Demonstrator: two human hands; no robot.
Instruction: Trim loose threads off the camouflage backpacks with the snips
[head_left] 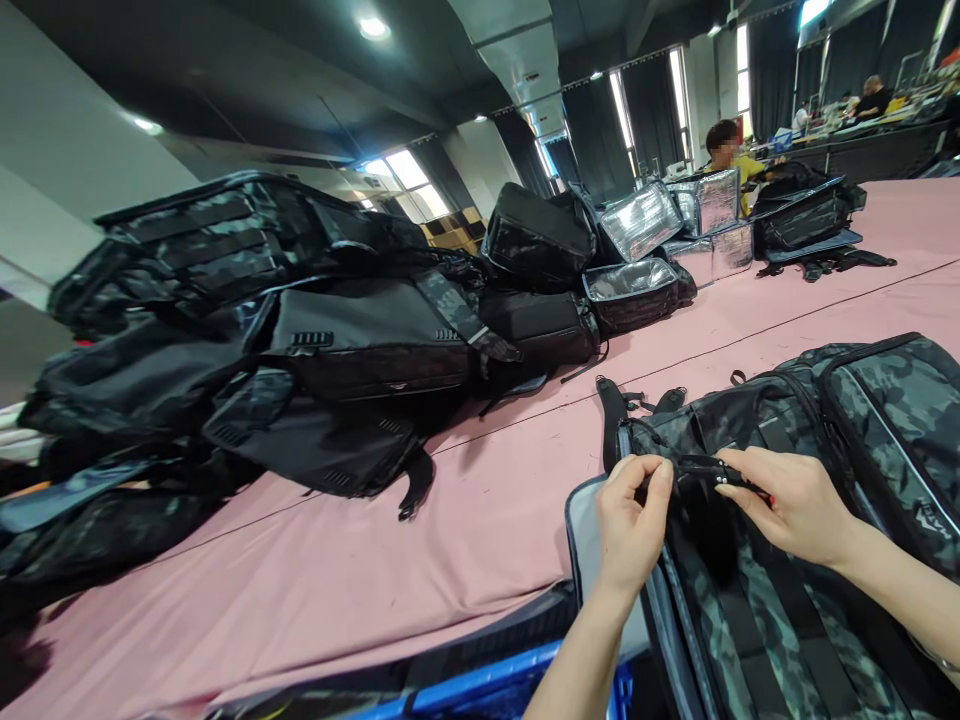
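Observation:
A black camouflage backpack (810, 610) lies in front of me on the pink-covered table, its light grey-lined flap (589, 540) folded out on the left. My left hand (634, 510) is closed, with thumb and forefinger pinching a black strap (690, 465) over the bag's upper part. Just to the right, my right hand (787, 500) is closed around a small black tool with shiny dots and a bit of red, perhaps thread snips. Its front end is up against the strap. The fingers partly hide it, so its exact kind is unclear.
Many black backpacks (367, 330) are heaped on the left of the pink cloth (450, 540). Silver-lined bags (645, 220) stand farther back, near a person in yellow (742, 165). A blue crate (480, 685) is below the near table edge.

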